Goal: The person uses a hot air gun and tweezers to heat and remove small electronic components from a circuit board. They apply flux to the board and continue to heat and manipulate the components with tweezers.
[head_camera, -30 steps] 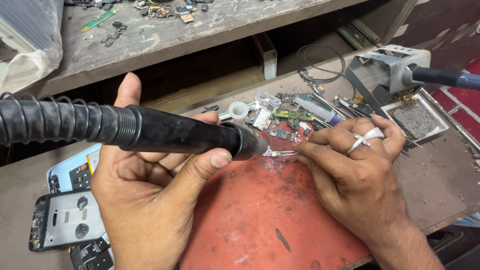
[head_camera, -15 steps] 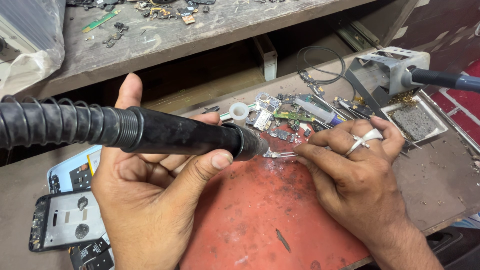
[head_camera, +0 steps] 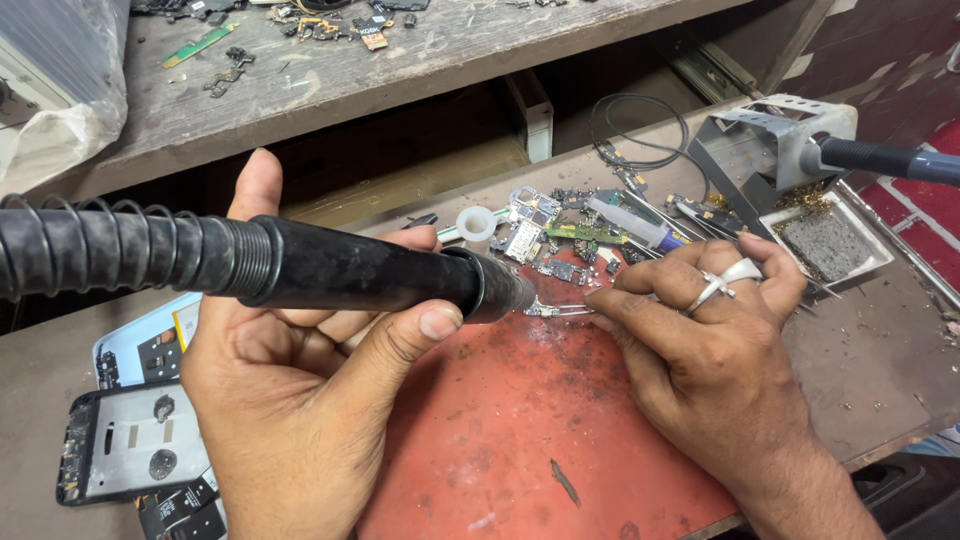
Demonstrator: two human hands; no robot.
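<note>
My left hand [head_camera: 300,400] grips a black hot-air tool handle [head_camera: 370,270] with a ribbed hose [head_camera: 110,250] running off to the left. Its nozzle points right at a small circuit part [head_camera: 545,308] over the red mat [head_camera: 520,420]. My right hand [head_camera: 710,350] pinches metal tweezers [head_camera: 730,280] whose tips hold that small part just in front of the nozzle. The tweezers' arms stick up between my fingers.
Circuit boards and small parts [head_camera: 570,230] lie behind the mat with a white ring [head_camera: 476,222]. A soldering iron [head_camera: 880,158] rests in a metal stand [head_camera: 760,140] with a sponge tray [head_camera: 825,240] at right. Opened phone frames [head_camera: 130,440] lie at left. A cluttered wooden shelf [head_camera: 330,70] runs behind.
</note>
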